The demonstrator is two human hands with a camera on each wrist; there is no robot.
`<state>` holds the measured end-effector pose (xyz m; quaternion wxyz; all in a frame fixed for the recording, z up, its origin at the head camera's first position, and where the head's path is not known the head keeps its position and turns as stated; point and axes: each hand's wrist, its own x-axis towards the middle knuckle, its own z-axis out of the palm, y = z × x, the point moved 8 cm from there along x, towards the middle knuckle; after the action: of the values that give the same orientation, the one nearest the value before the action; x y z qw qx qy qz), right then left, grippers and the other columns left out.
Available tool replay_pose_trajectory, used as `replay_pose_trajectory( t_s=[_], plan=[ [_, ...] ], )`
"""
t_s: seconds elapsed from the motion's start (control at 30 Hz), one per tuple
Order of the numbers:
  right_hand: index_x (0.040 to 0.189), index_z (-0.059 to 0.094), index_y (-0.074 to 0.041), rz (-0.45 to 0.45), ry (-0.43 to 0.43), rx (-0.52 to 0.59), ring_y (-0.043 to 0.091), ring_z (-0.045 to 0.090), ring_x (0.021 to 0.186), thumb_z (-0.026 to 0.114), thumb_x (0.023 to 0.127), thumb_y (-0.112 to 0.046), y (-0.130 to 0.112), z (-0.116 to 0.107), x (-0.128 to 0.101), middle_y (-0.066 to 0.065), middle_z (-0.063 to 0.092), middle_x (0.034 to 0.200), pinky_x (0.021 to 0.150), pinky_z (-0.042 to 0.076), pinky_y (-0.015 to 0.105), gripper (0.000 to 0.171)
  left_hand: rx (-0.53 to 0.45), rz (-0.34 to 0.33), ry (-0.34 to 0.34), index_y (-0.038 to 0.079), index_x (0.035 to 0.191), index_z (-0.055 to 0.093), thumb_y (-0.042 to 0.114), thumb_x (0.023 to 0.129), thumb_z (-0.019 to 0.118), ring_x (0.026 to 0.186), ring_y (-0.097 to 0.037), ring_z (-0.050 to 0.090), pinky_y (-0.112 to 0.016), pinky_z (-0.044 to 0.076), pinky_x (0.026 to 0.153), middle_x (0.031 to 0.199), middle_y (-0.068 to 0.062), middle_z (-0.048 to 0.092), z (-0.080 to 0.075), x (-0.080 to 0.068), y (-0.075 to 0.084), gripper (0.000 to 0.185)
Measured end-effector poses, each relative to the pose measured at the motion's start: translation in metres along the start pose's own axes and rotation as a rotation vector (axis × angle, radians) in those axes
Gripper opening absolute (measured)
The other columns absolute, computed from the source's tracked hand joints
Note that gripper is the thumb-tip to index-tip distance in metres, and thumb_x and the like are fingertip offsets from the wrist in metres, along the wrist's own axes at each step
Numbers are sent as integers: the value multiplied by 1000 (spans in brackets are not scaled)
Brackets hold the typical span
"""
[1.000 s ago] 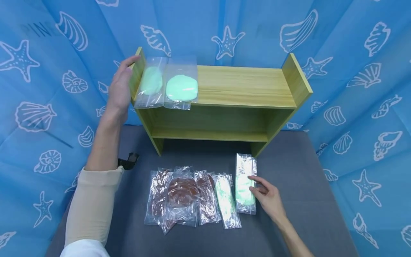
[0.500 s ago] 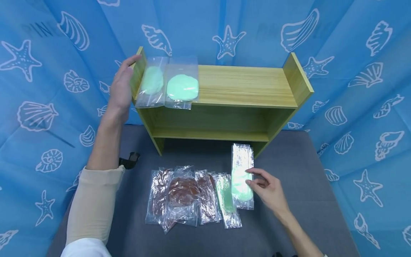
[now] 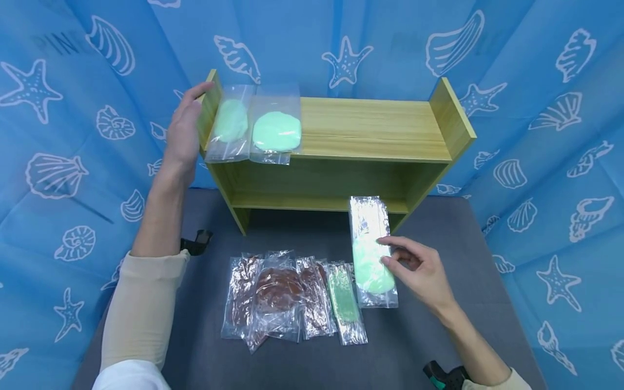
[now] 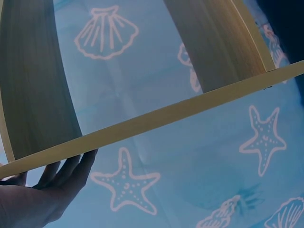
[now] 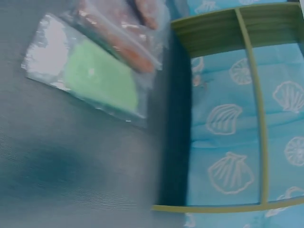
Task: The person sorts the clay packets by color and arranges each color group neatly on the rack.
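In the head view my right hand (image 3: 419,273) pinches the right edge of a clear zip bag with a flat mint-green slab (image 3: 372,271) between thumb and fingers. The bag is raised over the table, its top end overlapping the shelf's lower board. My left hand (image 3: 182,132) rests against the outside of the wooden shelf's left panel (image 3: 209,108), fingers extended. In the left wrist view its fingers (image 4: 85,166) touch the panel's edge. Two zip bags with mint-green slabs, a narrower one (image 3: 231,122) and a wider one (image 3: 277,131), lie on the top board's left end.
On the grey table (image 3: 302,374), another green bag (image 3: 345,300) lies beside several overlapping bags with brown contents (image 3: 278,290). The two-level wooden shelf (image 3: 370,127) stands at the back against a blue shell-print curtain (image 3: 312,49). Its right panel (image 3: 450,119) rises above the top board.
My right hand has lifted the green bag off the table and moved it toward the shelf, slightly tilting it. The left hand has stayed at the shelf's side.
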<state>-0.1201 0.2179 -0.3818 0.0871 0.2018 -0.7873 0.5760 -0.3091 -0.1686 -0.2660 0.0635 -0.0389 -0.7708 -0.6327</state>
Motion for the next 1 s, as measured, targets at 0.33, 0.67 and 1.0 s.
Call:
replay_pose_trajectory(
  t_s=[0.33,0.67,1.0],
  plan=[
    [118,66,7,-81,-27,-21,12,61,78,66,81,21,-35,-3,26,9,68,96,65,51,20,40,9,-18,13,32,149,43,32,107,20,131,-17,31,-37,27,103,155,6,31,-2,1,-2,48],
    [118,64,9,-119,-44,-18,11,64,77,67,82,20,-70,-10,49,9,68,96,66,50,18,38,7,-4,9,30,149,43,31,107,20,134,-16,30,-35,26,105,156,8,32,2,0,-2,49],
    [118,66,5,-104,-12,10,15,62,73,64,89,14,-98,-24,89,13,66,95,64,46,21,31,7,9,19,26,149,44,27,108,21,142,-3,21,-25,17,111,156,12,33,-1,1,1,48]
  ],
)
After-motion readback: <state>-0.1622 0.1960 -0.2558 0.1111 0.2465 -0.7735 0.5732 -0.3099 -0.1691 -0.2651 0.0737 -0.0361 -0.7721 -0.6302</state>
